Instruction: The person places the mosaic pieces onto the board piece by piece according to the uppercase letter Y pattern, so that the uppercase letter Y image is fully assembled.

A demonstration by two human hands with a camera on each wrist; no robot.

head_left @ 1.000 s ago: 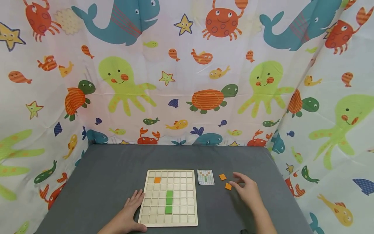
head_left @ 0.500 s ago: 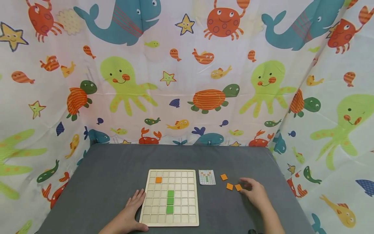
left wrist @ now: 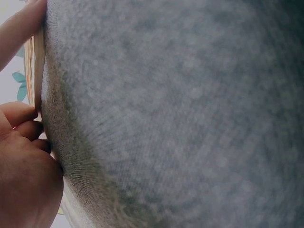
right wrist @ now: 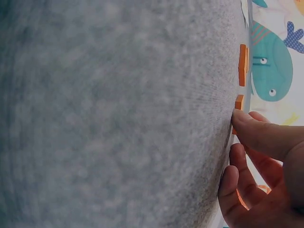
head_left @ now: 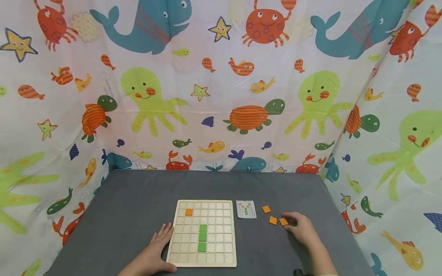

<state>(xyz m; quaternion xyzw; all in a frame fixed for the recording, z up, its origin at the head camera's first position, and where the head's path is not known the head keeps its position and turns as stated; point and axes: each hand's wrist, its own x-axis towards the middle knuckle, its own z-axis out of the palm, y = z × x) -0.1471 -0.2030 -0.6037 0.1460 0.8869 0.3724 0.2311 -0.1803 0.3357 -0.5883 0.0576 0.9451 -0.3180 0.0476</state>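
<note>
In the head view my left hand point(head_left: 154, 248) lies along the left side of a pale wooden grid board point(head_left: 221, 247). Its straight fingers touch the side edge and its thumb is at the near left corner. A column of green square tiles point(head_left: 202, 237) and one orange tile point(head_left: 188, 212) sit in the board's cells. Off to the right, my right hand point(head_left: 302, 229) pinches a loose orange tile point(head_left: 283, 222) on the table between thumb and forefinger. In the right wrist view the thumb point(right wrist: 249, 124) partly hides that tile.
Two more orange tiles, a near one point(head_left: 273, 220) and a far one point(head_left: 266, 209), lie left of my right hand. A small printed pattern card point(head_left: 246, 209) sits beside the board. Cloth with sea animals point(head_left: 207, 130) walls in the grey table point(head_left: 138, 199).
One second ago my right hand was at the middle tile and only two loose tiles showed. It has moved right, and a third shows at its fingertips. My left hand has stayed at the board.
</note>
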